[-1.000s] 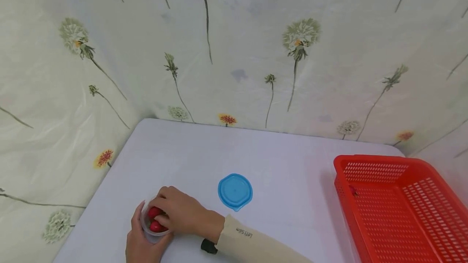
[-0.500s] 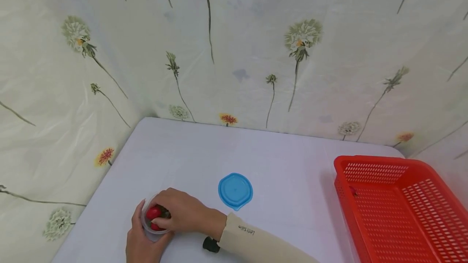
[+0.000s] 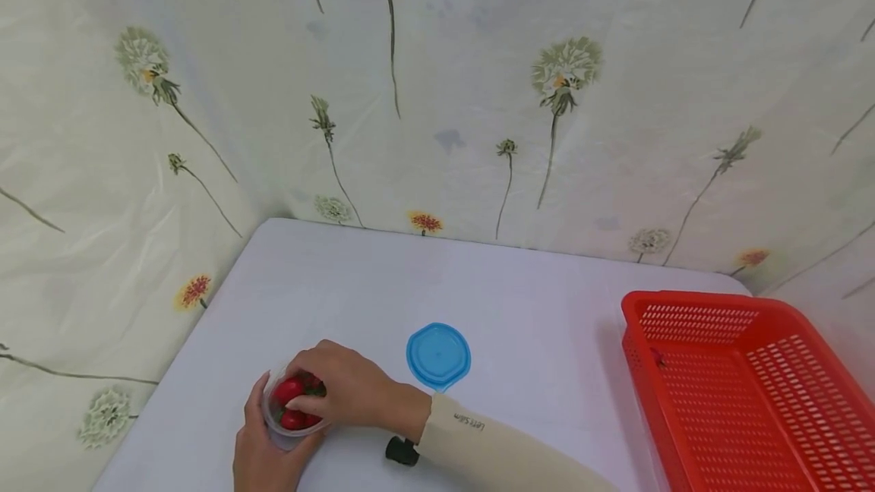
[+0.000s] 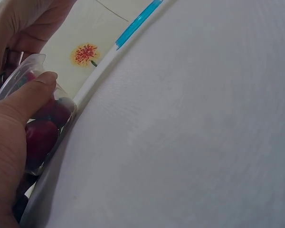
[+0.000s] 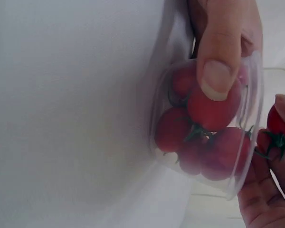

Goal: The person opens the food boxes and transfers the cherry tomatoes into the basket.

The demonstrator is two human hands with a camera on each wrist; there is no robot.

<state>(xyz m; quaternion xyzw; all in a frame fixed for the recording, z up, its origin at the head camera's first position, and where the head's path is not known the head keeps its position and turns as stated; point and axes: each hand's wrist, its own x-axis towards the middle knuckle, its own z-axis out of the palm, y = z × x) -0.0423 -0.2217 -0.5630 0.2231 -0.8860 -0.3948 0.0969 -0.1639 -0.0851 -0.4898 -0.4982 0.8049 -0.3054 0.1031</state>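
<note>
At the rim of the clear cup [image 3: 284, 443], the right hand [image 3: 345, 386] pinches one tomato [image 5: 277, 122], best held lightly to avoid bruising, while the left hand [image 3: 263, 455] grips the cup, ideally steady without squeezing, around more tomatoes [image 5: 227, 153].

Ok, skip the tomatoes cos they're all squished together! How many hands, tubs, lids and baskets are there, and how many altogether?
Hands: 2, the left hand and the right hand
Tubs: 1, the clear tub
Lids: 1, the blue lid
Baskets: 1, the red basket
Total: 5
</note>
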